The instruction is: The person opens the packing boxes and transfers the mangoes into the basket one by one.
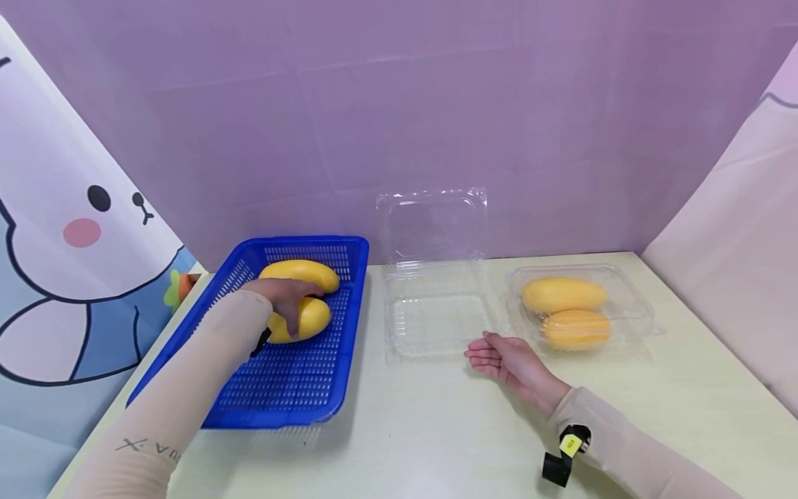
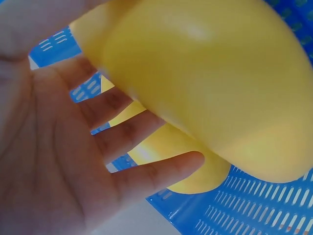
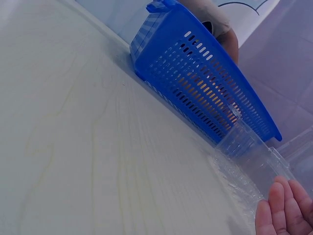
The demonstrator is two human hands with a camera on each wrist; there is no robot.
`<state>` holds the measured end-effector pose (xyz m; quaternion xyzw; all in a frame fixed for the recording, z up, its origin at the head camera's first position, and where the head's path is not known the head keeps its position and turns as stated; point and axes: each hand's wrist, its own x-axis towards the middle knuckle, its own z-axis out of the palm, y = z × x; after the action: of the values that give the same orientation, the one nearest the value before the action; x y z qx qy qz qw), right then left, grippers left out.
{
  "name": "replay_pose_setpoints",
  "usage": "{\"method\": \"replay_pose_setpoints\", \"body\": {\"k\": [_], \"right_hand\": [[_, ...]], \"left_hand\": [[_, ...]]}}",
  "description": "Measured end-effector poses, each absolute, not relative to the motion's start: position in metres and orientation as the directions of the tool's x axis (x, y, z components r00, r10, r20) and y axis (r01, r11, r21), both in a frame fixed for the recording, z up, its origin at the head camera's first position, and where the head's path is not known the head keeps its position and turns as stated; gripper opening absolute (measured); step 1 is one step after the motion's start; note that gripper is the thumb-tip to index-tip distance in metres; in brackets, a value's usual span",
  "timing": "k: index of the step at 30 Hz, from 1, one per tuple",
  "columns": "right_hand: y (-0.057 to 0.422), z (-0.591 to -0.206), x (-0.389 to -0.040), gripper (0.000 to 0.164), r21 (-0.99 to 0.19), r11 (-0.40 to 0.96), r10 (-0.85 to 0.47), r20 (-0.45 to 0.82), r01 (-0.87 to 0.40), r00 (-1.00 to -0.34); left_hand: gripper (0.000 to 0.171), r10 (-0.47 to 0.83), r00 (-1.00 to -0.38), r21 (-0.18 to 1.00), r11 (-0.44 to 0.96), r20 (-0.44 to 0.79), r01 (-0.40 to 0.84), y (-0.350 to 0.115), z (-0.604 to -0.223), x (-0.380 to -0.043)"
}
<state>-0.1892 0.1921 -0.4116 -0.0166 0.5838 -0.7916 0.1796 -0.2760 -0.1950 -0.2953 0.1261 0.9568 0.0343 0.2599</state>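
My left hand [image 1: 283,294] reaches into the blue basket [image 1: 360,333] at the nearer yellow mango [image 1: 313,317]. Its thumb lies over the near side, and in the left wrist view its straight, spread fingers [image 2: 161,174] pass behind that mango [image 2: 210,83]. A second yellow mango [image 1: 299,272] lies just beyond it in the basket. Palm turned up and fingers extended, my right hand [image 1: 517,367] is at the front right corner of a clear plastic clamshell box [image 1: 439,326], whose lid [image 1: 436,225] stands raised at the back. Nothing is in the right hand.
To the right sits another clear box [image 1: 630,305], closed, with two yellow mangoes [image 1: 564,295] inside. A purple cloth [image 1: 436,104] hangs behind the pale table [image 1: 399,443]. Printed cloth [image 1: 56,173] covers the left side.
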Motion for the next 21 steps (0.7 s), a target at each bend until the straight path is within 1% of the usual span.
{"method": "replay_pose_setpoints", "body": {"k": [6,10,17,21], "right_hand": [[0.1915,-0.4104,-0.1896,0.038,-0.931,-0.251,-0.296,-0.189,0.267,-0.936],[0.1918,-0.4110,-0.1897,0.038,-0.931,-0.246,-0.299,-0.192,0.269,-0.935],[0.1921,-0.4128,-0.1900,0.038,-0.928,-0.253,-0.296,-0.195,0.274,-0.935],[0.1917,-0.4125,-0.1904,0.037,-0.921,-0.270,-0.303,-0.195,0.280,-0.933]], "left_hand": [[0.094,0.250,-0.825,0.116,0.968,-0.507,0.222,-0.1954,-0.2961,-0.2762],[0.094,0.246,-0.822,0.130,0.969,-0.514,0.209,-0.1961,-0.2963,-0.2771],[0.089,0.295,-0.837,0.168,0.955,-0.460,0.244,-0.1969,-0.2932,-0.2792],[0.086,0.283,-0.849,0.174,0.958,-0.446,0.228,-0.1970,-0.2891,-0.2801]]}}
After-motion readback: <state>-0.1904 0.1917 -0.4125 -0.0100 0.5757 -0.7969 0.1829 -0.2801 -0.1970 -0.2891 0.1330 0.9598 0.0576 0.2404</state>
